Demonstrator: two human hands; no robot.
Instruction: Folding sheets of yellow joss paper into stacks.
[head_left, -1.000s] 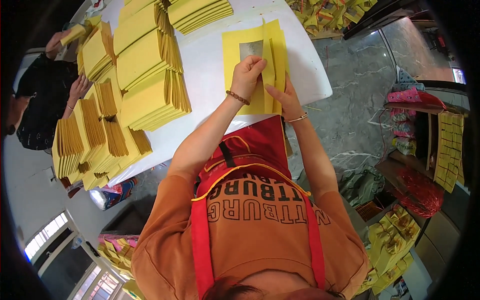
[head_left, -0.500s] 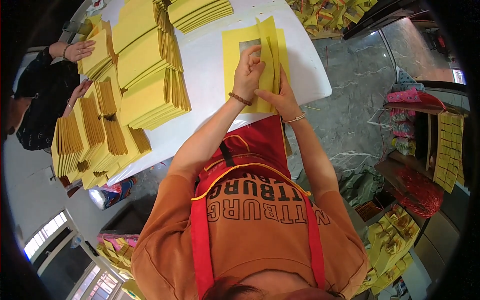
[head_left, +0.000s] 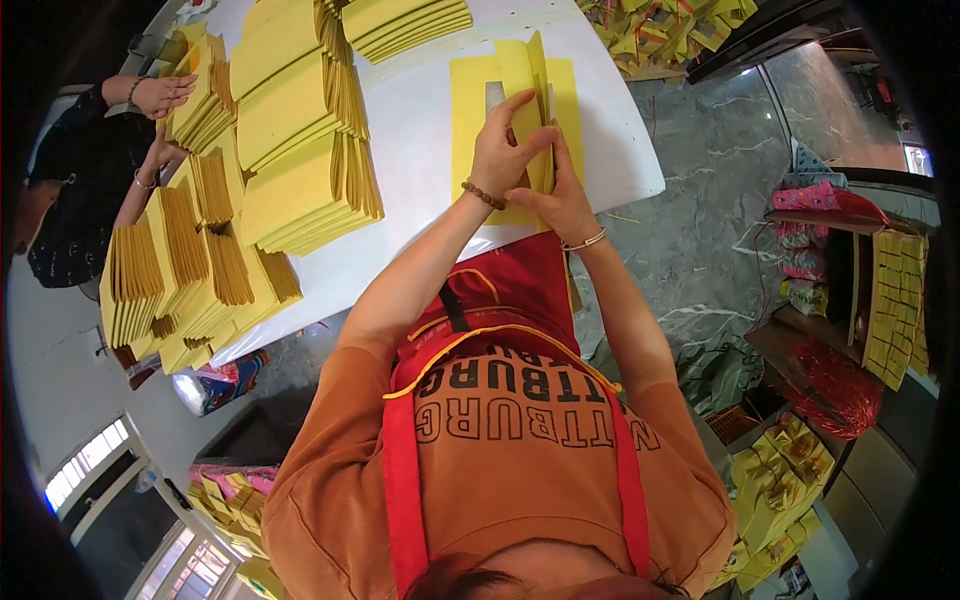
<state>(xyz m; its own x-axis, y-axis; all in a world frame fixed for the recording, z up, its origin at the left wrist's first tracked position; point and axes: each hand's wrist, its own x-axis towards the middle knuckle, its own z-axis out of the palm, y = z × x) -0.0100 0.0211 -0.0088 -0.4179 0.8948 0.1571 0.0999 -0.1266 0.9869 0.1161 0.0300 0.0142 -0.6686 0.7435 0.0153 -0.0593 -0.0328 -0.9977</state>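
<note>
Yellow paper (head_left: 515,65), partly folded with an edge standing up, lies over a flat yellow sheet (head_left: 466,130) with a grey patch at its middle. My left hand (head_left: 505,148) grips the folded paper from the left, index finger reaching to the raised edge and thumb across it. On the other side, my right hand (head_left: 563,197) presses the paper, fingers along its right face and thumb near its lower end. The palm side of both hands is hidden.
Stacks of folded yellow paper (head_left: 290,130) stand on the white table (head_left: 420,130) to the left. At the far left another person's hand (head_left: 162,95) rests by a stack. More yellow paper bundles (head_left: 785,465) and a red stringy bundle (head_left: 835,385) lie at right.
The folded paper has narrowed and its raised flap now stands closer to upright. My left thumb has moved right over the flap, and the other person's lower hand has shifted.
</note>
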